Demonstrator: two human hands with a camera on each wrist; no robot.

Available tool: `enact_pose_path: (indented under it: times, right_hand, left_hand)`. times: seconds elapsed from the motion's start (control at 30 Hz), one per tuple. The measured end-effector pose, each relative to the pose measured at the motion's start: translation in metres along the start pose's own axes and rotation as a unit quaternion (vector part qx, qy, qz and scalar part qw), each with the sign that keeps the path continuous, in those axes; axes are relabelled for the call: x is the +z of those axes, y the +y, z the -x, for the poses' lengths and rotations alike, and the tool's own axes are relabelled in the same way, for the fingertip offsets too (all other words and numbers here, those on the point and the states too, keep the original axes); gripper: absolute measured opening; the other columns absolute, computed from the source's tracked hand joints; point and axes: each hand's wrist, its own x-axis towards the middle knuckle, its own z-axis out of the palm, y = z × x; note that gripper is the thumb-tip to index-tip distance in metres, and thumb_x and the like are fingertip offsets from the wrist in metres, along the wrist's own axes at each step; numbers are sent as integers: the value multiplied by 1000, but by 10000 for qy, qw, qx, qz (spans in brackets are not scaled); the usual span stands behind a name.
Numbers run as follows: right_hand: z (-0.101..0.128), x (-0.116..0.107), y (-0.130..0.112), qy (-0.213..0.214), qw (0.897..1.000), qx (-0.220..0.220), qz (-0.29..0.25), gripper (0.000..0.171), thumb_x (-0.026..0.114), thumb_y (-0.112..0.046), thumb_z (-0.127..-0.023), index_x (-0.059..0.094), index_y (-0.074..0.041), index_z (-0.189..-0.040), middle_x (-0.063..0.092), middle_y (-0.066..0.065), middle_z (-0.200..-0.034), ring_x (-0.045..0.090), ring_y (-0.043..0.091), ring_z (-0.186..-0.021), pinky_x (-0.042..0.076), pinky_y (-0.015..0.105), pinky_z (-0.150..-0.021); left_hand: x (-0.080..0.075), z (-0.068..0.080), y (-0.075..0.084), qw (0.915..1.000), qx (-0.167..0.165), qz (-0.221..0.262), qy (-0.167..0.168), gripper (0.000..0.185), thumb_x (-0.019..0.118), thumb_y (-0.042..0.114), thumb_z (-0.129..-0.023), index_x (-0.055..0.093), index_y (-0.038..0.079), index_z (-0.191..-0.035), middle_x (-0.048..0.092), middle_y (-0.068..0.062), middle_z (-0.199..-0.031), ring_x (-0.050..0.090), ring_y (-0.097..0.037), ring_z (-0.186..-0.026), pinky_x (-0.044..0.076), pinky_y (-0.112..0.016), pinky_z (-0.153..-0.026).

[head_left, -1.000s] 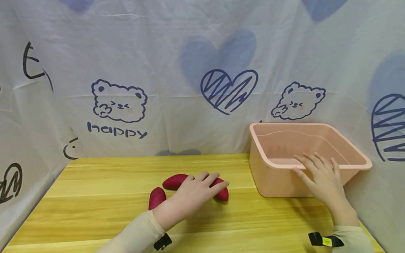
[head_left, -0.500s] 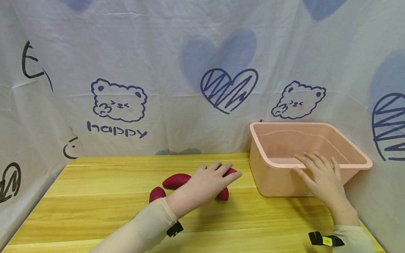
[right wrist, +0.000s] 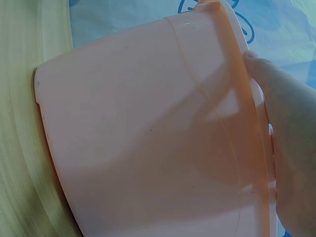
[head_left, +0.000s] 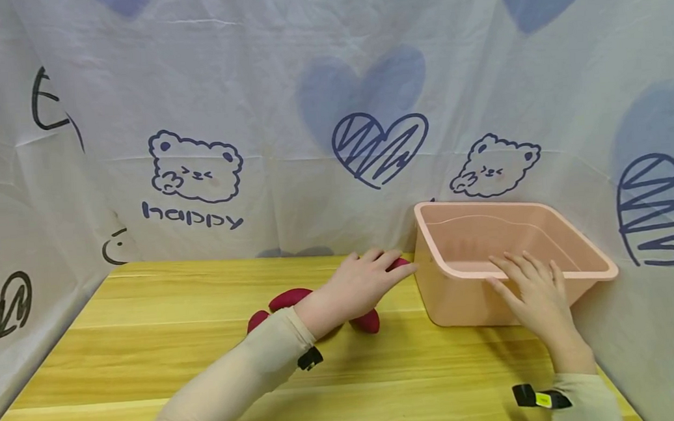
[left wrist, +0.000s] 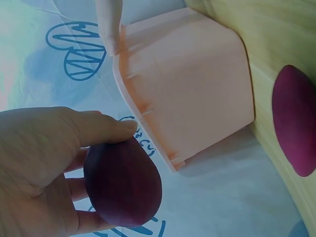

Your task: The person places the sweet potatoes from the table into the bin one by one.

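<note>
The left hand [head_left: 365, 280] curls round a purple sweet potato [left wrist: 122, 182], lifted just beside the pink tub [head_left: 436, 288]; it looks firm, smooth and fairly dense, best held mid-body. The right hand [head_left: 533, 291] rests flat-fingered over the tub's near rim; two more sweet potatoes [head_left: 287, 300] lie on the table [head_left: 163, 327].

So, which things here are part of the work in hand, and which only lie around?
In use:
- left hand, gripping a purple sweet potato
- right hand, resting on the rim of the pink tub

Lying about:
- two more sweet potatoes on the wooden table
- printed cloth backdrop
</note>
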Motion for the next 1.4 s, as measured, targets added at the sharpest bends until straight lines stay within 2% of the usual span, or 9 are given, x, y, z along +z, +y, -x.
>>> enact_pose_path:
  times: [0.2,0.43,0.83,1.1,1.2,1.3,1.4]
  right_hand:
    - [-1,0,0,22,10000,-15,-20,48,47,-47,-99,51,-21,-140,49,18,-143,33,41,-138,6,66,-114]
    - [-1,1,0,26,10000,-30,1,48,47,-47,-99,51,-21,-140,49,17,-143,33,40,-139,6,66,-114]
    - [0,0,-2,2,10000,10,-27,49,48,-47,-99,51,-20,-140,48,19,-144,33,41,-138,5,66,-114]
    - [1,0,-1,5,10000,-3,8,48,47,-47,-99,51,-20,-139,49,19,-143,34,42,-136,6,66,-114]
    - [1,-1,-2,0,10000,-1,-5,48,47,-47,-100,51,-20,-139,49,19,-143,34,42,-136,6,67,-113]
    - [0,-1,-2,4,10000,-1,-7,48,47,-47,-100,51,-19,-139,49,19,-143,33,42,-137,6,67,-114]
    - [0,-1,-2,-9,10000,18,2,49,47,-47,-100,52,-19,-139,49,19,-143,33,41,-138,5,66,-114]
  left_hand:
    - [-6,-12,2,10000,-42,-62,30,51,49,18,-102,37,37,-148,49,0,-145,53,-22,-122,55,-38,-84]
    - [-9,-26,2,9984,-18,-154,543,47,51,18,-101,44,34,-145,54,2,-139,57,-20,-118,57,-37,-80]
    - [-14,-52,3,9983,-290,37,496,47,45,19,-103,41,35,-147,50,2,-145,56,-21,-118,56,-37,-74]
    - [-13,-72,0,9958,-426,167,797,48,47,19,-101,43,37,-146,47,7,-145,57,-18,-110,53,-33,-65]
    - [-14,-79,-1,9949,-460,349,830,49,48,20,-100,43,36,-146,45,7,-147,55,-18,-116,54,-33,-70]
    - [-16,-87,-1,9948,-538,533,687,51,51,22,-99,41,36,-147,45,7,-148,51,-19,-126,55,-37,-79]
    - [-18,-94,-1,9946,-643,640,508,55,55,24,-97,39,37,-148,45,6,-149,49,-19,-129,54,-39,-85]
